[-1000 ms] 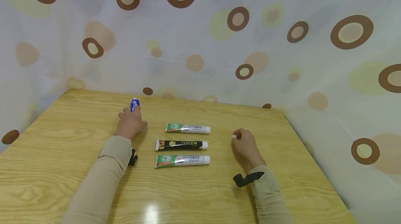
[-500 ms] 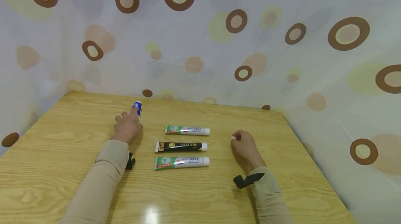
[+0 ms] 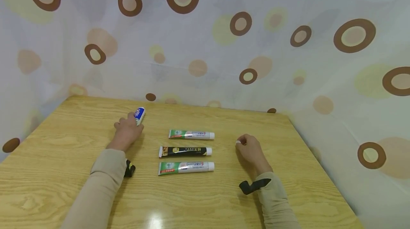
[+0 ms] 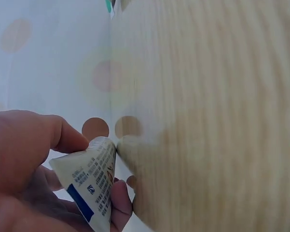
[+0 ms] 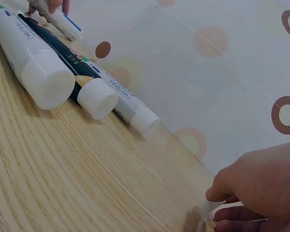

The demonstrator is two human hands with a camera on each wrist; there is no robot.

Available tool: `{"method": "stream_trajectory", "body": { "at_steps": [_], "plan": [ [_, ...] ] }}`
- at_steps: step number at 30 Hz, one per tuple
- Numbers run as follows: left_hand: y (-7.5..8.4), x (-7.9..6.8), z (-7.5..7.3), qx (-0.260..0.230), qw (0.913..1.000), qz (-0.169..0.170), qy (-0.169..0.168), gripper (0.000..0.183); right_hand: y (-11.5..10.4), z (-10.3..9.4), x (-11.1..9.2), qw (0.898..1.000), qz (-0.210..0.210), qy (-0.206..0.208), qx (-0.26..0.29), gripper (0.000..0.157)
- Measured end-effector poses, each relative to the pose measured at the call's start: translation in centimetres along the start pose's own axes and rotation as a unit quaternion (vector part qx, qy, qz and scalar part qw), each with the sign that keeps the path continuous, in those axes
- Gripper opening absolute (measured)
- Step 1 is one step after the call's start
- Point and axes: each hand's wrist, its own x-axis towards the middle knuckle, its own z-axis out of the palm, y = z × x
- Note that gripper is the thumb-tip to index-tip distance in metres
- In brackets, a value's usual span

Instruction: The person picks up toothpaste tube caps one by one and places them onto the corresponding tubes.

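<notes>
My left hand (image 3: 125,133) grips a blue-and-white toothpaste tube (image 3: 139,114) near the table's back left. In the left wrist view, thumb and fingers pinch around the tube's pale printed side (image 4: 99,179). My right hand (image 3: 251,150) is at the right of the table, pinching a small white cap-like piece (image 5: 210,203) that the fingers mostly hide. Between the hands lie three toothpaste tubes in a column, white caps to the right: a green-and-white tube (image 3: 191,134) farthest, a black tube (image 3: 185,151) in the middle, and another green-and-white tube (image 3: 185,167) nearest.
The wood-grain table (image 3: 179,204) reaches back to a pale wall covering (image 3: 198,40) with brown and yellow circles. That covering also rises along the right and left sides. Black straps (image 3: 254,185) sit at both wrists, over beige sleeves.
My left hand has drawn slightly back and to the left, and the tube in its grip has tilted to the right. The right hand stays almost still. The three lying tubes have not moved.
</notes>
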Motion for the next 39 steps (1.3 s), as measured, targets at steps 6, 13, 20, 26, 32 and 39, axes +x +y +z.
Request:
{"method": "stream_trajectory", "body": {
  "at_steps": [6,13,20,26,32,39],
  "plan": [
    [-0.2,-0.2,-0.1,-0.014,0.9998,0.005,0.010,0.053,0.1,0.0,0.0,1.000,0.007,-0.003,0.004,0.019],
    [-0.2,-0.2,-0.2,-0.042,0.9986,0.025,0.019,0.050,-0.1,-0.2,-0.3,1.000,0.020,-0.014,0.018,0.021],
    [0.5,-0.6,-0.6,-0.111,0.9936,0.021,0.002,0.052,-0.4,-0.4,-0.6,0.999,0.022,-0.014,0.034,0.021],
    [0.9,-0.9,-0.9,-0.139,0.9892,0.048,0.006,0.056,-0.9,-0.4,-0.8,0.996,0.030,-0.025,0.085,0.021],
    [1.3,-1.3,-1.2,-0.139,0.9865,0.080,0.032,0.055,-1.5,-0.7,-0.8,0.991,0.011,-0.022,0.130,0.022],
    [2.4,-1.8,-1.9,-0.173,0.9793,0.092,0.052,0.046,-2.5,-1.1,-0.9,0.988,-0.010,-0.028,0.155,0.024]
  ]
}}
